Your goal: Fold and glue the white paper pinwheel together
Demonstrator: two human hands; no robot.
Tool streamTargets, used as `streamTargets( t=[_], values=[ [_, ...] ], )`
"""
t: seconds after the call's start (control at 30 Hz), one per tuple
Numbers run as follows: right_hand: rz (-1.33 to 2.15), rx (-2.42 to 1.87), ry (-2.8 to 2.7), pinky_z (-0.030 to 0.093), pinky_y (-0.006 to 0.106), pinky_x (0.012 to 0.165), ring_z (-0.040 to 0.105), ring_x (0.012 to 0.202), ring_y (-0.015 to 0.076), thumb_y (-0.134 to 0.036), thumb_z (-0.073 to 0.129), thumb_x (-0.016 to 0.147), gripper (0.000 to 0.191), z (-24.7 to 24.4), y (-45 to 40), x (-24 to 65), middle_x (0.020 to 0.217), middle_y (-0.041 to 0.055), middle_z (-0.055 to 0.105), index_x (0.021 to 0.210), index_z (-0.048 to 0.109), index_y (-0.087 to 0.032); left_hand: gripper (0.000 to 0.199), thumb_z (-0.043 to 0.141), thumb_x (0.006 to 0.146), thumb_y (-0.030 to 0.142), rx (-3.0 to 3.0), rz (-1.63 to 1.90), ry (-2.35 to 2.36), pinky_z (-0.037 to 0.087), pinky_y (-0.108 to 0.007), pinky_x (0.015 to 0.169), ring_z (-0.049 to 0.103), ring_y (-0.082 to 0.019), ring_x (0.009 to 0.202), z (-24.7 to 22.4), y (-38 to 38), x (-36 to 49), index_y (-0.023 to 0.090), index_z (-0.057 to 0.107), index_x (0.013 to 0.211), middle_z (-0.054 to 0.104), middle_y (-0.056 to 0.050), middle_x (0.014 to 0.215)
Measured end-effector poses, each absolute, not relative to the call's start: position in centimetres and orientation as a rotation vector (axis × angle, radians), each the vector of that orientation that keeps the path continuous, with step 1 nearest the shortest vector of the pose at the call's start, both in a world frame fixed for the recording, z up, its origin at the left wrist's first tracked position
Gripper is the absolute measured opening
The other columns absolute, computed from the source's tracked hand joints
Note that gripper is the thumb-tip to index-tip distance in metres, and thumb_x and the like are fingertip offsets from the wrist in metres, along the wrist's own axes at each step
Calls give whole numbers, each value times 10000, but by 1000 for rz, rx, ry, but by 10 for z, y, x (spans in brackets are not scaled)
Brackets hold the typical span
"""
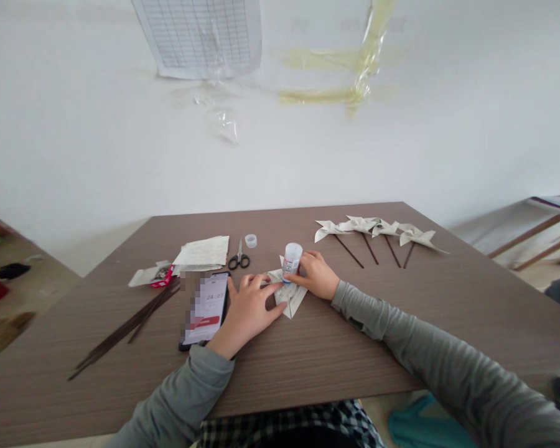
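Note:
A cut and folded piece of printed paper (pixel 291 303) lies on the table between my hands. My right hand (pixel 318 274) is closed around a white glue stick (pixel 293 256), which stands upright with its lower end against the paper. My left hand (pixel 256 307) rests with fingers spread, its fingertips on the paper's left side. The glue stick's cap (pixel 251 241) stands apart, near the scissors (pixel 239 259). Part of the paper is hidden under my fingers.
Several paper pinwheels (pixel 417 235) on dark sticks lie at the back right. On the left are a phone (pixel 208 308), a stack of paper sheets (pixel 201 253), a small red box (pixel 162 277) and loose dark sticks (pixel 121 326). A wall rises behind the table (pixel 378 348).

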State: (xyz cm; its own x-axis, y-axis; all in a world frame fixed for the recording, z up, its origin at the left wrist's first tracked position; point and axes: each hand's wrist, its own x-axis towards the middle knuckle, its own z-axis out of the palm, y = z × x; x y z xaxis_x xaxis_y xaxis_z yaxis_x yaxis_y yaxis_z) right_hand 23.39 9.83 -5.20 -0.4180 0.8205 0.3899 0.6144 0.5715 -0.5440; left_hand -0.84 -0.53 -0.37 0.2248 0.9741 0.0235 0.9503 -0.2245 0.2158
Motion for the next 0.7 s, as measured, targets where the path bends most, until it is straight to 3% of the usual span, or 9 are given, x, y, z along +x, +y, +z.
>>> streamTargets(
  t=[0.17,0.3,0.5,0.7],
  values=[
    [422,-1164,-2196,546,645,1384,849,1158,357,-453,1057,1090,280,-52,99,232,1032,61,880,1048,845,-275,498,887,1146,451,2315,229,1848,291,-983,1518,609,-524,1740,-3,-5,-9,461,933,1642,842,-130,1758],
    [430,-1142,-2196,543,636,1377,839,1148,348,-469,1068,1081,288,-52,98,231,1013,49,866,1047,854,-279,458,911,1126,463,2312,268,1841,324,-944,1522,632,-509,1710,-3,-5,-11,462,953,1583,859,-106,1745],
    [394,-1134,-2235,518,649,1392,835,1193,351,-440,1037,1119,255,-49,95,229,1021,50,865,1078,853,-269,438,922,1135,440,2289,240,1846,292,-1005,1515,635,-527,1738,0,-6,-8,439,960,1571,860,-114,1740],
    [348,-1172,-2316,473,659,1436,821,1288,349,-445,987,1181,248,-43,92,229,1137,82,891,1150,853,-239,451,946,1131,412,2290,232,1859,307,-1015,1519,632,-541,1761,1,-6,-7,445,965,1580,852,-119,1761]
  ],
)
